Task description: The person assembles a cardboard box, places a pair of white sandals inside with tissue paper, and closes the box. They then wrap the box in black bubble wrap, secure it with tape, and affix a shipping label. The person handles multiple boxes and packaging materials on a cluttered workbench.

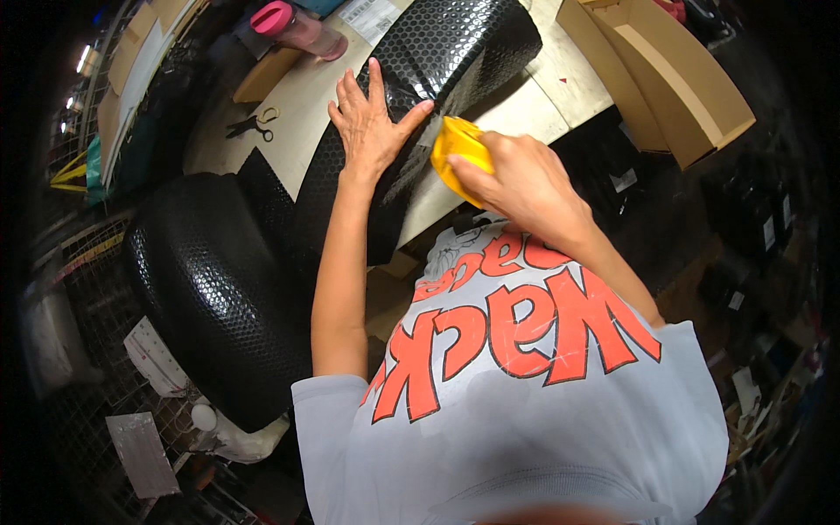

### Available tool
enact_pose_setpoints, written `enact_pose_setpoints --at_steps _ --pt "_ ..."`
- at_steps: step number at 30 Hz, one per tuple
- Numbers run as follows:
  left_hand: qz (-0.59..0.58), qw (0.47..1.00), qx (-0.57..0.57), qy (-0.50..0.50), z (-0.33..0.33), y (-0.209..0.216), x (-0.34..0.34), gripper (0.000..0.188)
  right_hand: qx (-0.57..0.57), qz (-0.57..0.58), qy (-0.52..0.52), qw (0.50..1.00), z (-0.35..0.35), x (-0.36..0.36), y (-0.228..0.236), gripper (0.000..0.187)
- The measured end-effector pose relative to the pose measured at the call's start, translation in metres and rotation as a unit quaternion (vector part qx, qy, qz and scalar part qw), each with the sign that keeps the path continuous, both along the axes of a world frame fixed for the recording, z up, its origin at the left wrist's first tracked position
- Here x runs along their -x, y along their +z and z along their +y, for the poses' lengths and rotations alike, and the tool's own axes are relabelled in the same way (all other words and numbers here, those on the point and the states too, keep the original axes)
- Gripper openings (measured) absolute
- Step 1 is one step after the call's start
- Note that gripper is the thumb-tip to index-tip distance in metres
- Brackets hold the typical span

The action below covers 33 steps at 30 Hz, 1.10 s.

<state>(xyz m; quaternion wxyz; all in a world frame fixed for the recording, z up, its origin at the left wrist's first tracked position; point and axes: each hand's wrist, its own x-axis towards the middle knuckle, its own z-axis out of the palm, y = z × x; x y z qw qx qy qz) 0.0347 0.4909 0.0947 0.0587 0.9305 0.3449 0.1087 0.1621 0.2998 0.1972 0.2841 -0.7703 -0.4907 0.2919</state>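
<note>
A black bubble-wrap bundle lies across the table, its folded sheet reaching toward me. My left hand rests on it with fingers and thumb spread. Close to the left thumb, my right hand grips a bright yellow curved thing that looks like a tape dispenser. Its front edge is at the side of the bundle, where a shiny see-through strip shows. My fingers hide part of the yellow thing. What the wrap encloses, if anything, cannot be seen.
A big black bubble-wrap roll stands at the left, joined to a sheet on the table. Black-bladed scissors lie near a pink-lidded bottle. An open cardboard box is at the far right, with dark packages beyond it.
</note>
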Motion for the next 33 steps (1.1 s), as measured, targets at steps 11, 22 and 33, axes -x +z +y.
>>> enact_pose_setpoints --at_steps 11,22,33 --pt "0.151 0.987 0.025 0.044 -0.004 0.025 -0.013 0.130 0.030 -0.159 -0.046 0.986 -0.021 -0.044 -0.079 0.033" --pt "-0.026 0.991 0.100 0.089 -0.006 0.052 -0.004 0.128 -0.054 -0.305 -0.115 0.944 -0.019 -0.109 -0.174 0.049" --pt "-0.217 0.958 0.100 -0.157 -0.041 0.078 0.104 0.127 -0.160 -0.025 0.135 0.978 0.036 -0.050 -0.054 0.088"
